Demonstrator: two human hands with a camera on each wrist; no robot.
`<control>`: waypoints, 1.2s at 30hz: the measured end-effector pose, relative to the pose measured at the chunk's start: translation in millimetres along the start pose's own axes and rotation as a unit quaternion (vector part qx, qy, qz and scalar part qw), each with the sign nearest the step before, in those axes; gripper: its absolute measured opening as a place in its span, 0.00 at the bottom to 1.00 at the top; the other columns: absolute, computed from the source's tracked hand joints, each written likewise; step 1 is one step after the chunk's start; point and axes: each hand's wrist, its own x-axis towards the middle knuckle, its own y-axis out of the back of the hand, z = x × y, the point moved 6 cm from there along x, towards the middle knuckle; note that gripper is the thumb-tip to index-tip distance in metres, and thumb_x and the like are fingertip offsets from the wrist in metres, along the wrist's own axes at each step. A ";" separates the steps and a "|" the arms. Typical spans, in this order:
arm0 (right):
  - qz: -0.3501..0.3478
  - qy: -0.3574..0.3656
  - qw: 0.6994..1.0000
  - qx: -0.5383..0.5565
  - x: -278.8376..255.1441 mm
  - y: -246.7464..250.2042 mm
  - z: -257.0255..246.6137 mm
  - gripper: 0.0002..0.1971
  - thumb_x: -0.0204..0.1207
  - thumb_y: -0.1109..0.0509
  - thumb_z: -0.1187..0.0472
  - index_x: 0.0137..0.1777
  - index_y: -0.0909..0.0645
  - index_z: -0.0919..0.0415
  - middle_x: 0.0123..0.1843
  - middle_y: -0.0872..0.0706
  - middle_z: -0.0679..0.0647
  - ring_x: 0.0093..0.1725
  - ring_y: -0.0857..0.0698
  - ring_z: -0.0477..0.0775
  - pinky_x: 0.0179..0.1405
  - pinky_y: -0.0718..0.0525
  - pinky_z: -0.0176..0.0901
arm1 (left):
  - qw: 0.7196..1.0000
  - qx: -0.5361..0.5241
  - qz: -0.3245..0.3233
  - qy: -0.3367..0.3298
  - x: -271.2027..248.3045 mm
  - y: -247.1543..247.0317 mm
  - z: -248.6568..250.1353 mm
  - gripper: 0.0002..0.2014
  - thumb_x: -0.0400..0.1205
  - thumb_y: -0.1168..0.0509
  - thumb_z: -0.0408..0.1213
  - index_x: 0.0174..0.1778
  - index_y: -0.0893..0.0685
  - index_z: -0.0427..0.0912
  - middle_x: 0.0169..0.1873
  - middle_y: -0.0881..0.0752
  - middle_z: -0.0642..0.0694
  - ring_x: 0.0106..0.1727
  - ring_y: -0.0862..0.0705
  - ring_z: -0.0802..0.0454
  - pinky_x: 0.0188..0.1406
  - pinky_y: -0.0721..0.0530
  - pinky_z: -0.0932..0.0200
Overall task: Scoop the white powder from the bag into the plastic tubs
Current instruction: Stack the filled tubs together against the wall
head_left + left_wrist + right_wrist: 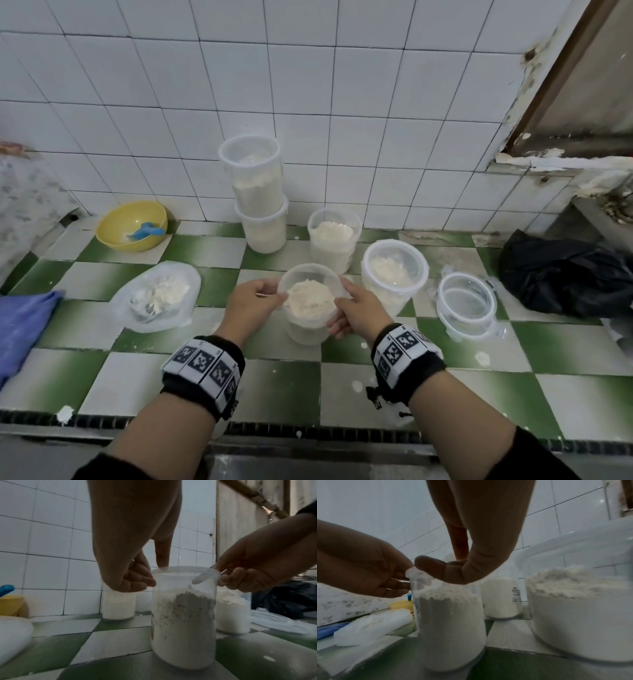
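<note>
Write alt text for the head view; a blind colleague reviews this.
Both hands, left hand and right hand, grip the rim of a powder-filled tub on a green-and-white tiled counter. An open bag of powder lies left; more tubs stand behind.

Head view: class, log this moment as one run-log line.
left hand: grips tub rim | right hand: grips tub rim | powder tub: upright on counter, nearly full | bag: open, powder left | scoop: in yellow bowl
</note>
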 end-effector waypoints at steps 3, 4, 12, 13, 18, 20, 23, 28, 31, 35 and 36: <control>-0.009 0.013 1.000 -0.025 -19.3 29.7 13.6 0.27 0.83 0.45 0.68 0.81 0.39 0.53 0.31 0.15 0.62 0.23 0.17 0.52 0.22 0.19 0.40 | 0.998 0.010 -0.057 0.001 -17.6 -20.4 9.6 0.15 0.78 0.26 0.33 0.61 0.13 0.42 0.45 0.10 0.47 0.41 0.12 0.52 0.39 0.14 0.63; -0.013 0.018 0.999 -0.029 -25.3 40.2 18.1 0.26 0.83 0.45 0.68 0.80 0.36 0.52 0.30 0.15 0.62 0.22 0.18 0.52 0.22 0.20 0.39 | 0.996 0.013 -0.083 0.006 -22.5 -29.3 12.8 0.15 0.78 0.26 0.33 0.61 0.13 0.43 0.43 0.09 0.46 0.39 0.11 0.53 0.35 0.15 0.65; -0.026 0.011 1.000 0.012 -70.4 137.2 59.3 0.24 0.83 0.44 0.68 0.78 0.31 0.50 0.26 0.17 0.62 0.21 0.20 0.52 0.19 0.23 0.37 | 0.973 0.002 -0.232 0.010 -59.9 -126.7 42.9 0.24 0.77 0.26 0.28 0.70 0.17 0.40 0.29 0.11 0.46 0.31 0.12 0.57 0.31 0.16 0.67; -0.025 0.012 0.999 0.017 -74.7 148.1 63.2 0.24 0.83 0.44 0.68 0.77 0.31 0.50 0.26 0.17 0.62 0.20 0.20 0.52 0.19 0.24 0.36 | 0.970 0.000 -0.243 0.004 -63.1 -138.6 46.3 0.25 0.77 0.26 0.28 0.71 0.18 0.40 0.30 0.11 0.44 0.31 0.11 0.56 0.31 0.16 0.67; -0.020 0.007 0.999 0.050 -86.4 191.3 77.6 0.23 0.83 0.43 0.67 0.75 0.29 0.48 0.26 0.17 0.63 0.18 0.21 0.52 0.17 0.24 0.37 | 0.962 -0.021 -0.271 -0.006 -72.6 -184.3 52.6 0.26 0.79 0.27 0.31 0.73 0.20 0.46 0.29 0.12 0.47 0.36 0.10 0.52 0.32 0.15 0.66; -0.016 0.002 0.998 0.058 -89.0 203.4 79.1 0.21 0.83 0.41 0.66 0.71 0.27 0.43 0.28 0.16 0.64 0.17 0.21 0.52 0.16 0.24 0.36 | 0.962 -0.032 -0.272 -0.006 -74.2 -195.4 53.6 0.24 0.79 0.27 0.33 0.72 0.20 0.49 0.30 0.13 0.49 0.39 0.09 0.51 0.32 0.15 0.65; 0.043 -0.004 0.998 0.045 -82.4 227.6 80.5 0.14 0.83 0.39 0.58 0.67 0.21 0.49 0.35 0.13 0.67 0.19 0.21 0.51 0.15 0.24 0.36 | 0.969 -0.034 -0.245 -0.014 -71.2 -205.3 55.6 0.17 0.82 0.30 0.40 0.67 0.17 0.56 0.40 0.12 0.47 0.38 0.13 0.54 0.33 0.17 0.66; 0.261 -0.035 0.965 0.012 -47.9 284.1 100.7 0.14 0.82 0.37 0.59 0.62 0.18 0.64 0.31 0.18 0.57 0.23 0.25 0.53 0.20 0.26 0.39 | 0.979 -0.057 -0.197 -0.011 -58.3 -215.3 53.4 0.10 0.81 0.30 0.49 0.57 0.11 0.63 0.53 0.10 0.55 0.51 0.17 0.52 0.48 0.19 0.59; 0.280 -0.080 0.956 -0.018 -30.7 297.9 108.7 0.15 0.80 0.34 0.56 0.62 0.19 0.64 0.37 0.15 0.58 0.26 0.23 0.52 0.23 0.23 0.40 | 0.976 -0.078 -0.202 0.008 -55.5 -220.9 52.3 0.10 0.80 0.29 0.50 0.56 0.10 0.63 0.55 0.10 0.57 0.61 0.15 0.50 0.64 0.18 0.47; 0.298 -0.112 0.944 -0.086 -9.3 311.9 114.4 0.21 0.76 0.30 0.50 0.61 0.18 0.66 0.47 0.11 0.60 0.36 0.17 0.57 0.39 0.18 0.45 | 0.972 -0.114 -0.206 0.014 -56.4 -227.4 51.1 0.11 0.81 0.31 0.46 0.58 0.10 0.59 0.56 0.10 0.57 0.62 0.14 0.52 0.67 0.19 0.48; 0.300 -0.116 0.940 -0.112 -7.8 313.3 113.6 0.23 0.75 0.30 0.49 0.61 0.17 0.66 0.51 0.11 0.61 0.41 0.15 0.60 0.45 0.19 0.45 | 0.970 -0.123 -0.208 0.013 -58.1 -227.7 51.3 0.12 0.81 0.32 0.45 0.60 0.11 0.57 0.56 0.10 0.56 0.61 0.14 0.53 0.66 0.19 0.49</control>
